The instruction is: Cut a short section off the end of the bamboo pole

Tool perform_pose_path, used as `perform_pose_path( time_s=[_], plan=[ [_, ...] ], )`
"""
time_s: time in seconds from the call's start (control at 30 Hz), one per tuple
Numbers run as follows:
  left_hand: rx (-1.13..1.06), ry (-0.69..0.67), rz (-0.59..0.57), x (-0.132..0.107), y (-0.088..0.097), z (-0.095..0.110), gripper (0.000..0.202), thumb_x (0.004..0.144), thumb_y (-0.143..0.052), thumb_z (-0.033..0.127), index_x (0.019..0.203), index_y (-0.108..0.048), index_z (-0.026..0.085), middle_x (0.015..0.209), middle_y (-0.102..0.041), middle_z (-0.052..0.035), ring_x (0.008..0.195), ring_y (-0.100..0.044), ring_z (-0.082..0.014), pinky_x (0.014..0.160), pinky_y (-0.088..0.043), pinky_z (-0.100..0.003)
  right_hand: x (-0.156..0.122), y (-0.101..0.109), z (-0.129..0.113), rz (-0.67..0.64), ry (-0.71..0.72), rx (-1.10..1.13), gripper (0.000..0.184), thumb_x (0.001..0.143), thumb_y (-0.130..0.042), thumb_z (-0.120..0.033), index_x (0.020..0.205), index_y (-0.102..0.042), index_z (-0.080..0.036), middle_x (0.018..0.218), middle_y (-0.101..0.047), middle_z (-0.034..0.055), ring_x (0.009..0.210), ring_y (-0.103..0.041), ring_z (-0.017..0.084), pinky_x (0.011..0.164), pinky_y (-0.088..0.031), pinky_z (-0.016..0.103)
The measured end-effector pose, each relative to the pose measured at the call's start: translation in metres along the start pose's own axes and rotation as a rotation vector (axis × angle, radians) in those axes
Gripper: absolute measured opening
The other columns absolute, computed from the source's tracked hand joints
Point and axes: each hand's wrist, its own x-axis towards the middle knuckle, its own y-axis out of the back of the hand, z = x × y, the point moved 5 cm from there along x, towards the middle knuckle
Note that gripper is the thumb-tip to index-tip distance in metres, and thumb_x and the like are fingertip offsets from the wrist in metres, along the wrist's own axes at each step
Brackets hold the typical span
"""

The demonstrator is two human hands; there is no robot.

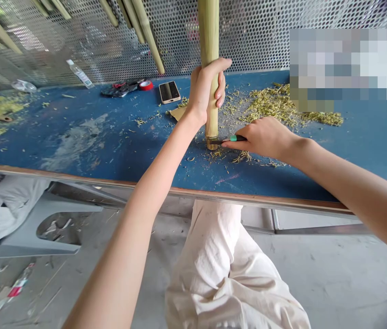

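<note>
A thick pale-green bamboo pole [209, 36] stands upright with its lower end at the blue tabletop. My left hand [204, 89] is wrapped round it a little above that end, thumb pointing right. In my right hand [265, 135] is a knife [237, 138] with a black and green handle, my fingers closed round it. Its dark blade lies across the pole's bottom end, where a darker brownish band shows. Thin curled shavings [243, 156] are scattered around the pole's foot.
A heap of bamboo shavings [270, 105] lies to the right. Behind my left hand are a phone [169, 92], red tape [146, 85] and a dark bundle [121, 87]. A bottle [80, 74] leans near the perforated metal screen [180, 41], with several bamboo poles [149, 36] before it.
</note>
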Motion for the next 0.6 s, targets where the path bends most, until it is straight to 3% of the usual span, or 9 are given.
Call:
perform_pose_path(
  time_s=[0.13,0.27,0.6],
  plan=[
    [0.093,0.002,-0.049,-0.0043,-0.0052,0.0047,0.041,0.087,-0.051,0.023,0.047,-0.042,0.024,0.038,-0.032,0.0031,0.033,-0.026,-0.0083,0.037,-0.025,-0.026,0.0029,-0.0042,-0.0006,0.007,0.022,0.014,0.080,0.096,-0.026,-0.080,0.080,-0.076,-0.019,0.059,-0.061,0.0089,0.065,-0.057,0.021,0.065,-0.028,0.033],
    [0.126,-0.032,-0.077,-0.0065,-0.0070,0.0079,0.038,0.082,-0.052,0.026,0.046,-0.040,0.026,0.039,-0.034,0.0019,0.034,-0.027,-0.0098,0.038,-0.027,-0.026,0.0034,-0.0069,-0.0026,-0.001,0.012,0.018,0.081,0.095,-0.027,-0.082,0.079,-0.076,-0.020,0.060,-0.062,0.0097,0.066,-0.058,0.023,0.065,-0.029,0.033],
    [0.152,-0.040,-0.008,-0.0029,-0.0016,0.0026,0.041,0.083,-0.053,0.030,0.044,-0.044,0.027,0.040,-0.036,0.0007,0.034,-0.029,-0.0107,0.038,-0.028,-0.028,-0.0019,0.0007,-0.0001,0.035,-0.039,-0.006,0.079,0.099,-0.023,-0.076,0.080,-0.075,-0.020,0.061,-0.063,0.0074,0.060,-0.054,0.019,0.063,-0.025,0.031]
  ],
)
